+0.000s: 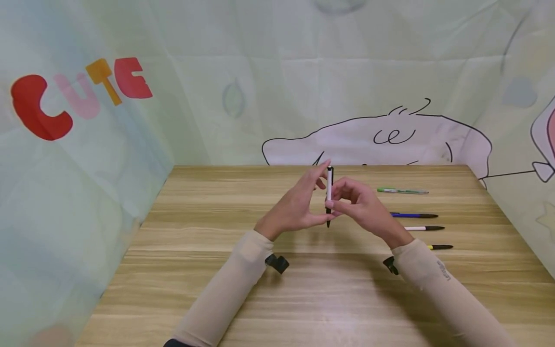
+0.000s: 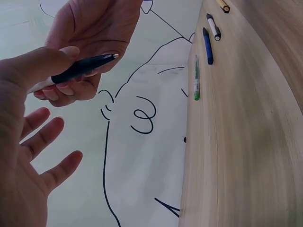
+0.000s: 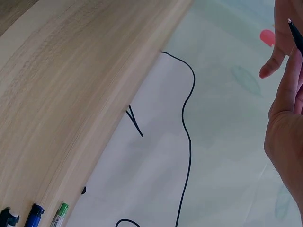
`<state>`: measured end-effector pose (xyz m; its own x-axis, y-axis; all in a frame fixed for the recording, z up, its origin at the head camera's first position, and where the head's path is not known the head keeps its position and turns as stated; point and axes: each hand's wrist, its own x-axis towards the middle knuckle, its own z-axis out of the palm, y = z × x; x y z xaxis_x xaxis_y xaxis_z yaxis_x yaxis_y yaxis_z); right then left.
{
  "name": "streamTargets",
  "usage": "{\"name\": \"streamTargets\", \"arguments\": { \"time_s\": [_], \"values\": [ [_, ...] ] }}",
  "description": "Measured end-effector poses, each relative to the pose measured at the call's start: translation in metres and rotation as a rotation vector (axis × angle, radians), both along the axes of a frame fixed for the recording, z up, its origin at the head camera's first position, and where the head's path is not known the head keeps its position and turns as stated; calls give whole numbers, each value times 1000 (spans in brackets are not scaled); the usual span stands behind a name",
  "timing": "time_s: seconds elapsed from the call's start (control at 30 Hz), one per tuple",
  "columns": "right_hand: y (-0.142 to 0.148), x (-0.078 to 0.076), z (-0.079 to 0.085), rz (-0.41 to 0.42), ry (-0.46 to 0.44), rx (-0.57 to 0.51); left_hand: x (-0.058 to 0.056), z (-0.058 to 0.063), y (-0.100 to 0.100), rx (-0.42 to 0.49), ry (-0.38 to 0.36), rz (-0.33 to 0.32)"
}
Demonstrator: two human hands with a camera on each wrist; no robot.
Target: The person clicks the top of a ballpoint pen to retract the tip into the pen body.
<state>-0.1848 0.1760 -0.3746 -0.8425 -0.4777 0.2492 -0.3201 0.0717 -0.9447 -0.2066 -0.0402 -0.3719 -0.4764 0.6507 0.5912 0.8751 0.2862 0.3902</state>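
Note:
A white pen (image 1: 329,185) with a black grip, black clip and black top is held upright above the table, tip down. My right hand (image 1: 366,207) pinches it around the middle between thumb and fingers. My left hand (image 1: 297,205) is spread beside it, with the index fingertip near the pen's top and the thumb near the dark lower part. In the left wrist view the left thumb overlaps the pen (image 2: 85,67), and the other left fingers stand apart from it. Only the dark tip end of the pen (image 3: 296,35) shows at the right wrist view's edge.
To the right on the wooden table (image 1: 338,299) lie a green pen (image 1: 402,191), a blue pen (image 1: 414,215), a white pen (image 1: 424,228) and a yellow pen (image 1: 441,247), partly behind the right arm. A printed cloth (image 1: 286,86) hangs behind the table.

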Motion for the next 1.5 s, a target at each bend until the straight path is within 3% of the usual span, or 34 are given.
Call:
{"name": "streamTargets", "arguments": {
  "time_s": [0.57, 1.5],
  "values": [
    [-7, 5, -4, -45, -35, -66, -1, -1, -3, -27, 7, -3],
    [-11, 6, 0, -89, -47, -60, 1, 3, -5, -15, -4, 5]
  ]
}}
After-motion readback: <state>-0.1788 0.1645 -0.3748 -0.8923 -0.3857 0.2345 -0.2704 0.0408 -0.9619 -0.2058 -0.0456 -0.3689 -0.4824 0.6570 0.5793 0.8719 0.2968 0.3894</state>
